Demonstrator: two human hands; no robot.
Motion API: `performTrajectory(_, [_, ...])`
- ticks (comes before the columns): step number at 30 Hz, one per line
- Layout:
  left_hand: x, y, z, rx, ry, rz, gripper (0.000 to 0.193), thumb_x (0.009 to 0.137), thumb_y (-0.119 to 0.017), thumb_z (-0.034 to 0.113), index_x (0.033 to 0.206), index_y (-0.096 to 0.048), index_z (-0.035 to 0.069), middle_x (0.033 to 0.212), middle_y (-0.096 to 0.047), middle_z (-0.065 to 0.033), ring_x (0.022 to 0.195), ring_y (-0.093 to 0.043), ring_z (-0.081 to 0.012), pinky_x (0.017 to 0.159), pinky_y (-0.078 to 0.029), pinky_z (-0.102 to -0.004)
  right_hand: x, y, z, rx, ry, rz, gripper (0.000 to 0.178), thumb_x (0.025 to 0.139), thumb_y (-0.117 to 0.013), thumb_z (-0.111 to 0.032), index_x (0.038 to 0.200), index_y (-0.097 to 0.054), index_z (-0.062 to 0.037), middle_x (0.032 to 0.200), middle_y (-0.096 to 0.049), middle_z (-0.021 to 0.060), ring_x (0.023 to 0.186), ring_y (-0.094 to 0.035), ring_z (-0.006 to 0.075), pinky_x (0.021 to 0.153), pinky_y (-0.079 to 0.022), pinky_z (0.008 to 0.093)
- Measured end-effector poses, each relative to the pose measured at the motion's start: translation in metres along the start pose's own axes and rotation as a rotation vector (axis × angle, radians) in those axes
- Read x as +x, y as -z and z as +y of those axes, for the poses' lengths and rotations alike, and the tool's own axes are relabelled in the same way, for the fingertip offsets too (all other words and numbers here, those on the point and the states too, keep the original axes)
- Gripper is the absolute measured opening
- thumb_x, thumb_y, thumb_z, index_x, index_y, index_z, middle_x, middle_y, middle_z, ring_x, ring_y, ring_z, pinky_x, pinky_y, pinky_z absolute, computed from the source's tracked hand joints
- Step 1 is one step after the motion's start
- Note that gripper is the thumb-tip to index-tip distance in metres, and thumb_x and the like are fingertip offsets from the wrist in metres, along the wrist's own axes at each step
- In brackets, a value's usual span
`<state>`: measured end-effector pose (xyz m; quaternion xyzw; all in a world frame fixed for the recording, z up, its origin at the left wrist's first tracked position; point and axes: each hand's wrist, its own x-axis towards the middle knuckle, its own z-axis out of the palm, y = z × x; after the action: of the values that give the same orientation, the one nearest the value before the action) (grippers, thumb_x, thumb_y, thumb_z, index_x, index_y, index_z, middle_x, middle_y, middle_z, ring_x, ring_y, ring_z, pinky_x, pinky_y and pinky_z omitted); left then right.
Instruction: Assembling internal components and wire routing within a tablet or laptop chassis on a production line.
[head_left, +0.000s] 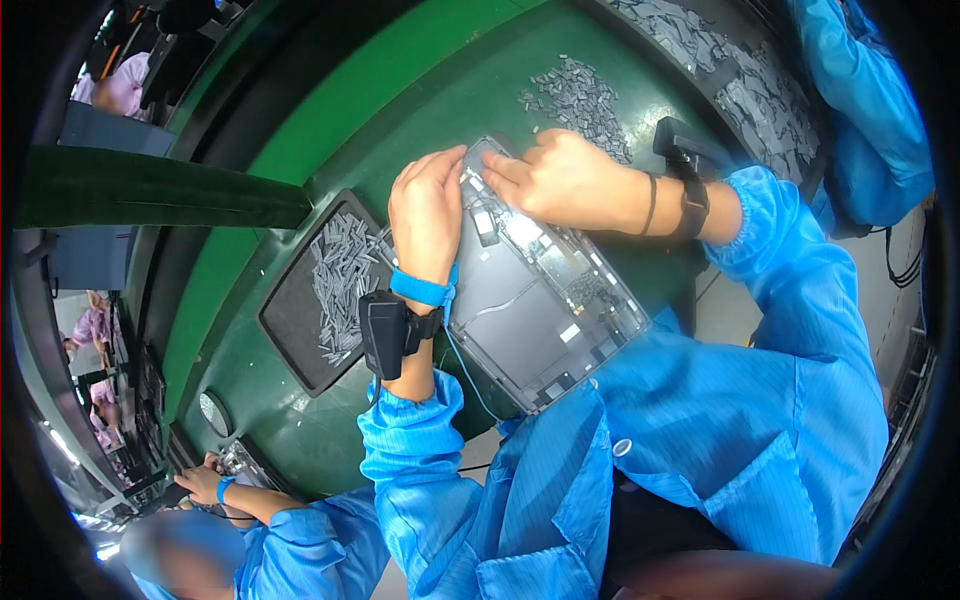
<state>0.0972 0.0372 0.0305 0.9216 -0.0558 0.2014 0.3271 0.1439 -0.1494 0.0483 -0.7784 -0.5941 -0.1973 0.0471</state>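
A flat grey device housing (535, 330), like an opened tablet, leans at a slant between the table and my body. Its inside faces up, with a circuit board, small white labels and thin cables along its right side. My left hand (428, 215) is closed around the far left edge, fingers together near the top corner. My right hand (560, 180) bends over the same far end, its fingertips pinched against the inner parts. Anything small between those fingertips is too hidden to make out. A blue wrist strap (420, 288) with a thin cord circles my left wrist.
On the green table, a black tray (285, 325) of small grey strips stands left of my left hand. Loose small dark pieces (580, 95) lie beyond my right hand. A bin (765, 110) of grey scraps is at far right. Co-workers in blue sit at lower left and upper right.
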Motion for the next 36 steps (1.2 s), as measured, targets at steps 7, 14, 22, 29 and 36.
performTrajectory(7, [0.0,-0.005,-0.004,0.091,-0.029,0.025,0.014,0.084,-0.063,0.007,0.095,-0.07,0.001,0.087,-0.068,-0.0166,0.081,-0.065,-0.0328,0.074,-0.051,-0.0377,0.007,0.003,-0.001,0.005,0.025,-0.029,0.02,0.067,-0.061,-0.009,0.08,-0.064,0.0064,0.088,-0.069,0.0201,0.059,-0.067,0.0217,0.05,-0.051,0.0316])
performTrajectory(14, [0.0,-0.007,0.009,0.195,-0.086,0.054,0.013,0.083,-0.062,0.006,0.093,-0.069,0.0,0.088,-0.068,-0.0173,0.083,-0.065,-0.0337,0.076,-0.051,-0.0392,0.007,0.015,0.01,0.059,0.062,-0.166,0.028,0.071,-0.061,-0.01,0.092,-0.065,0.0092,0.096,-0.068,0.0226,0.064,-0.069,0.0248,0.052,-0.053,0.0352])
performTrajectory(22, [-0.045,0.024,0.014,-0.354,0.244,0.017,0.045,0.089,-0.058,0.011,0.131,-0.048,-0.001,0.131,-0.052,-0.0167,0.124,-0.048,-0.0268,0.106,-0.035,-0.0364,-0.005,0.01,0.004,0.341,-0.155,-0.29,0.041,0.073,-0.06,-0.007,0.114,-0.062,-0.0017,0.108,-0.067,0.0151,0.076,-0.067,0.0333,0.067,-0.054,0.0423])
performTrajectory(29, [-0.159,0.08,0.069,-0.992,0.824,0.08,0.054,0.09,-0.06,0.01,0.138,-0.038,0.002,0.138,-0.044,-0.0115,0.128,-0.042,-0.0228,0.107,-0.032,-0.0406,-0.068,0.012,-0.051,1.49,-0.704,0.147,0.062,0.093,-0.053,-0.01,0.147,-0.024,0.0003,0.151,-0.027,0.0196,0.138,-0.032,0.0271,0.112,-0.026,0.0355])
performTrajectory(36, [-0.154,0.079,0.05,-1.35,1.025,-0.222,0.044,0.09,-0.061,0.011,0.129,-0.045,0.002,0.12,-0.058,-0.0075,0.108,-0.057,-0.018,0.092,-0.048,-0.0386,-0.068,-0.002,-0.063,1.14,-0.581,0.085,0.072,0.09,-0.057,-0.014,0.149,-0.017,-0.0046,0.155,-0.009,0.0245,0.145,-0.012,0.0344,0.115,-0.02,0.039])
